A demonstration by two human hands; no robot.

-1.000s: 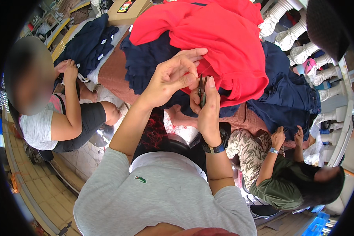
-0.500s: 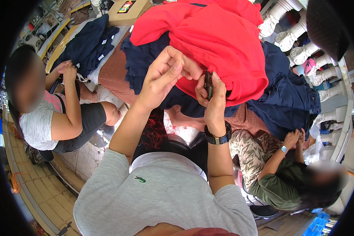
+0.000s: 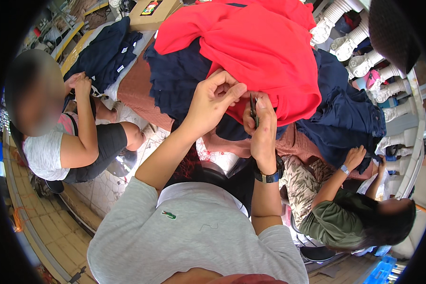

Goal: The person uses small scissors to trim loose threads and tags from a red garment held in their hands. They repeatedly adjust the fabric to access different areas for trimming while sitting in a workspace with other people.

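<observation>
A red long-sleeved garment (image 3: 260, 52) lies heaped over dark navy clothes, directly in front of me. My left hand (image 3: 215, 98) is closed in a pinch at the garment's near edge; a thread between its fingers would be too fine to see. Close beside it, my right hand (image 3: 261, 118) grips small dark thread snips (image 3: 253, 110), blades pointing away from me. The blade tips are at the red cloth, next to my left fingertips. My right fingers partly cover the snips' handles.
Stacked navy garments (image 3: 175, 75) lie under the red one, on a brown cloth (image 3: 137, 97). Co-workers sit at left (image 3: 80, 137) and right (image 3: 341, 213). White balusters (image 3: 345, 45) line the right side. A cardboard box (image 3: 154, 13) stands at the back. Red thread scraps hang near my lap.
My left hand has moved right and slightly down, nearer the snips. My right hand has shifted slightly right and down. The right co-worker's hands have moved apart.
</observation>
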